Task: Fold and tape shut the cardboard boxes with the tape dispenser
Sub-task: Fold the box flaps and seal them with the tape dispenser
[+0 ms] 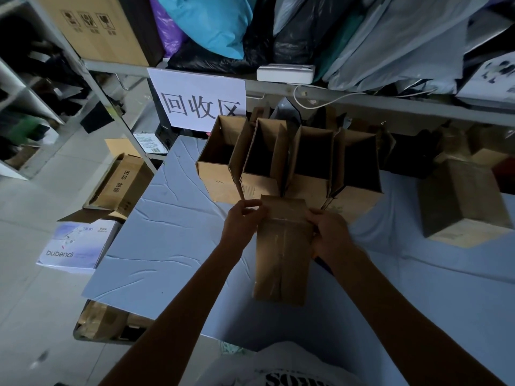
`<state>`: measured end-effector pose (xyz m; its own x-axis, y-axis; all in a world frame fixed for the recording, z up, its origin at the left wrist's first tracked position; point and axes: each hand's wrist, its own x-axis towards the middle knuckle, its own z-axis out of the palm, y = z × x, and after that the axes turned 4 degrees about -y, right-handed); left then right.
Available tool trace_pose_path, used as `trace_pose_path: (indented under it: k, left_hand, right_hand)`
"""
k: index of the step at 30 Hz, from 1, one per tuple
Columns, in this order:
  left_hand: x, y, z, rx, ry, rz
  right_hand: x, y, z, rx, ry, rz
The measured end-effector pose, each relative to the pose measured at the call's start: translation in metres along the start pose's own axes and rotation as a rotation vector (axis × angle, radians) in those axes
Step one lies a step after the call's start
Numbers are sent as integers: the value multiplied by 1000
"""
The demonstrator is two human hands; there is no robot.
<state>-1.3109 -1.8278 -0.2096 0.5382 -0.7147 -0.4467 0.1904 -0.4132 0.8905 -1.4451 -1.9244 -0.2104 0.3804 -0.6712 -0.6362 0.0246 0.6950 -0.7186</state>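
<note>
- Left grip (242, 217) is closed on the cardboard box (281, 257), fingers and thumb pinching its far left corner. Right grip (331, 232) is wrapped round the far right edge. Both are holding.
- The box lies between the two forearms, over the blue worktop (167, 246) and just in front of the row of open boxes (267, 160). Whether its near end rests on the worktop, I cannot tell.
- The facing panel shows a seam down the middle, with a glossy strip along it that looks like tape.
- Handling, as I read it: light and probably empty, since two corner holds carry it easily.
- Corrugated board is stiff across the panels but gives at the creases. Take it by edges and corners rather than squeezing mid-panel, which would likely dent.
- The glossy strip may be slick; bare board should give better purchase.
- Flaps will likely spring back, so one hand would need to press them flat during taping.
- The tape dispenser is nowhere to be seen here.
</note>
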Motion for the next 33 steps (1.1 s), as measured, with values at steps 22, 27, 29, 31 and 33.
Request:
trace_pose_path:
  k: [22, 27, 29, 31, 33]
  left_hand:
    - [5, 9, 0, 212, 120, 91]
    - [-12, 14, 4, -46, -92, 96]
    - [-16, 18, -10, 13, -190, 144]
    - [-16, 19, -26, 241, -272, 150]
    - [-18, 16, -36, 304, -346, 89]
  right_hand:
    - [-7, 2, -14, -439, -279, -133]
    - [-18, 3, -14, -656, -215, -356]
    - [-19, -3, -25, -488, -236, -250]
    - [-18, -8, -35, -365, -226, -130]
    - [-17, -11, -41, -272, -201, -81]
